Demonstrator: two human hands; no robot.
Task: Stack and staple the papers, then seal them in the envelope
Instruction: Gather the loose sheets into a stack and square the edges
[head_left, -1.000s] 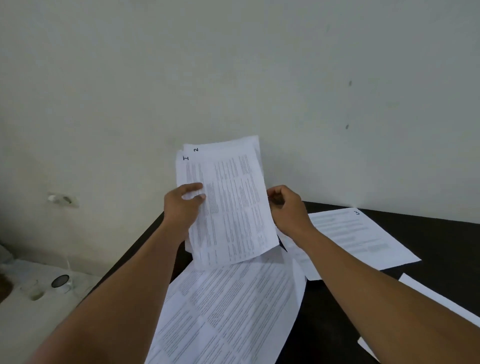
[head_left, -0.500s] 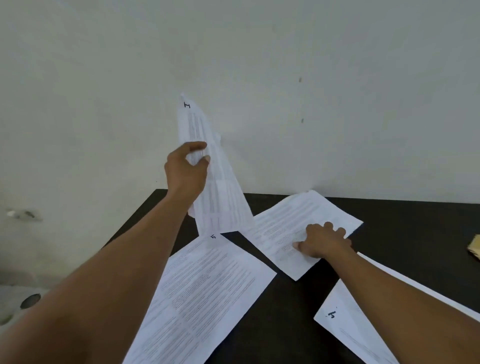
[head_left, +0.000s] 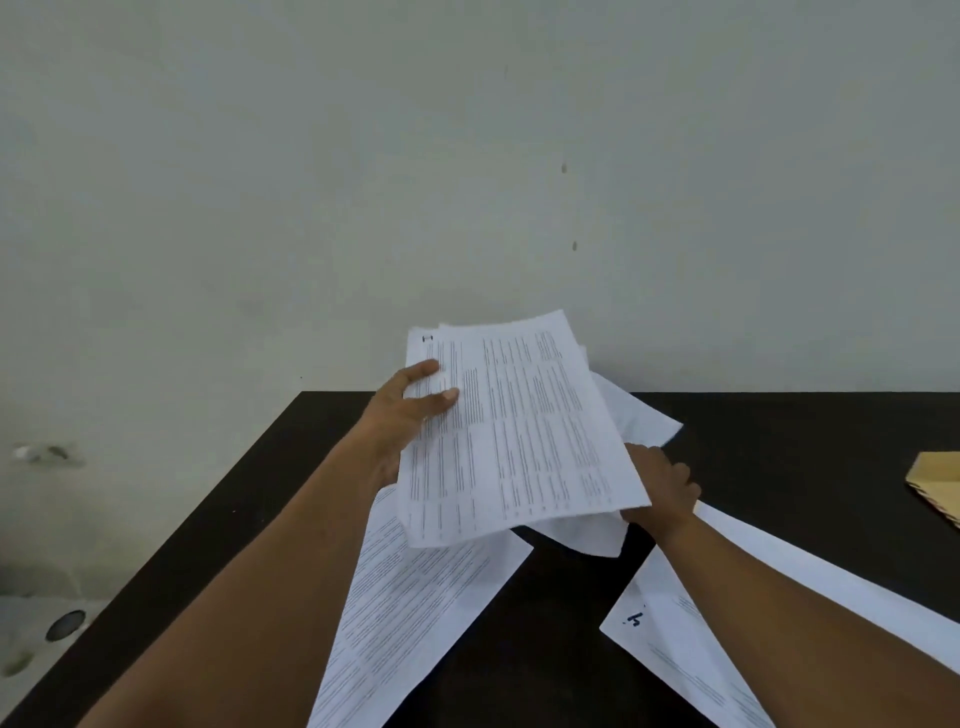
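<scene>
Nearest, flat on black table (head_left: 779, 467): left sheet (head_left: 415, 623), right sheet (head_left: 675, 639), bare gap between. Above mid-table: paper stack (head_left: 519, 426) pinched at left edge by left hand (head_left: 400, 415), thumb on top; right hand (head_left: 662, 488) curled round lower sheet (head_left: 644, 421) beneath. Bare top rightward to envelope (head_left: 940, 483). Pale wall (head_left: 467, 156) behind far edge.

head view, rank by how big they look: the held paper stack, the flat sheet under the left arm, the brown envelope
1. held stack and flat sheet: look alike; the sheet is nearer and partly covered, so no ranking.
2. brown envelope: smallest, though cut by the frame edge.
</scene>
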